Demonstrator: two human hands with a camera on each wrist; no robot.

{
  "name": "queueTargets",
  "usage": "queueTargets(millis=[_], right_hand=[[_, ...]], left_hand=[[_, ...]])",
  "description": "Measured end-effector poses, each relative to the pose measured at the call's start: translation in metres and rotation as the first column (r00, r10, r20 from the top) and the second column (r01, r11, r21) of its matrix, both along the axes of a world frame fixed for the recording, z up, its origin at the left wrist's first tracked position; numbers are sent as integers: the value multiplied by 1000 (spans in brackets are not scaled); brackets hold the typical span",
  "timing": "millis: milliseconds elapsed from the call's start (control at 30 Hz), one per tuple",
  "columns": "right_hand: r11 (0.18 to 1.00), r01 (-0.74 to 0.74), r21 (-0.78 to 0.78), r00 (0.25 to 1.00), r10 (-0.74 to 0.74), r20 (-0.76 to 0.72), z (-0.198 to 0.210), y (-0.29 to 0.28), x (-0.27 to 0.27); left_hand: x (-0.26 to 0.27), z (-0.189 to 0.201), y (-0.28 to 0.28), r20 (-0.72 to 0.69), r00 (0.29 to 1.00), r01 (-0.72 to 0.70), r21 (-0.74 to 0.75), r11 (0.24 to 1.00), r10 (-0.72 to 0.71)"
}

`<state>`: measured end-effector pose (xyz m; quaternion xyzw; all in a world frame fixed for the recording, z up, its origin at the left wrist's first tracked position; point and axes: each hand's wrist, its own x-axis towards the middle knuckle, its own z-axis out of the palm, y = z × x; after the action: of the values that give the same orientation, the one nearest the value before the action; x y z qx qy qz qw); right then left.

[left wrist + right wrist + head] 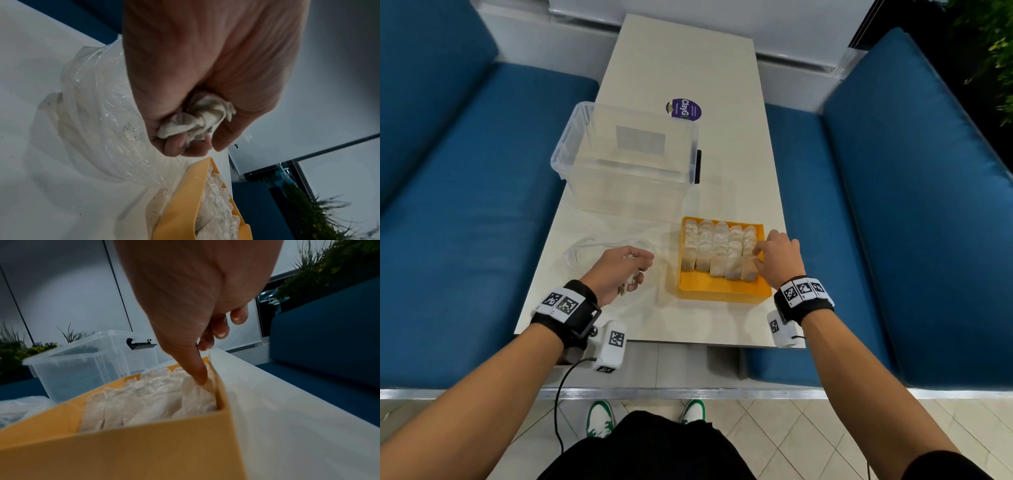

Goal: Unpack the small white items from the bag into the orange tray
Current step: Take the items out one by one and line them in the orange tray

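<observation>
The orange tray [722,295] [185,203] [123,451] sits on the table's near right, holding several rows of small white sachets [717,250] [144,399]. My right hand [756,258] [202,363] is at the tray's right wall. Its straight thumb [198,373] presses a sachet [195,394] in the rightmost row, and the other fingers curl loosely above. Left of the tray, my left hand [633,274] [191,142] grips a crumpled bunch of white sachets [197,120] over the flattened clear bag [592,248] [98,126]. What else the bag holds is hidden.
A clear lidless storage bin [626,161] [82,369] with a dark latch stands behind the bag and tray. A purple round sticker [683,109] lies farther back. Blue benches [465,205] flank the narrow white table [688,58]. The table's front edge is close to my wrists.
</observation>
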<state>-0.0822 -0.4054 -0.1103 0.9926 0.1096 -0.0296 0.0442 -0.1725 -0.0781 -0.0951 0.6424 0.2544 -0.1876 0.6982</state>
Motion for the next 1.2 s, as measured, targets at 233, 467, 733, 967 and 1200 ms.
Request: queueTargets(millis=[233,467,733,967,1200], right_hand=[[937,-64,344,998,54,36,21,31,-6],[631,-198,750,933,356,-54,53,114,-39],[588,-77,805,941,311,-137,38,149,-54],[655,-135,743,961,269,-63,39,154,-54],[563,-27,826,973,205,-107,49,150,-44]], left_hand=[[4,7,-2,-79,991,-130,-268,955,113],[12,19,-5,-152,975,-218,-498,839,163],[7,13,1,-148,983,-173,-567,805,108],[4,14,2,-122,988,-148,-526,838,97],[0,9,3,-38,999,-42,-343,938,31]])
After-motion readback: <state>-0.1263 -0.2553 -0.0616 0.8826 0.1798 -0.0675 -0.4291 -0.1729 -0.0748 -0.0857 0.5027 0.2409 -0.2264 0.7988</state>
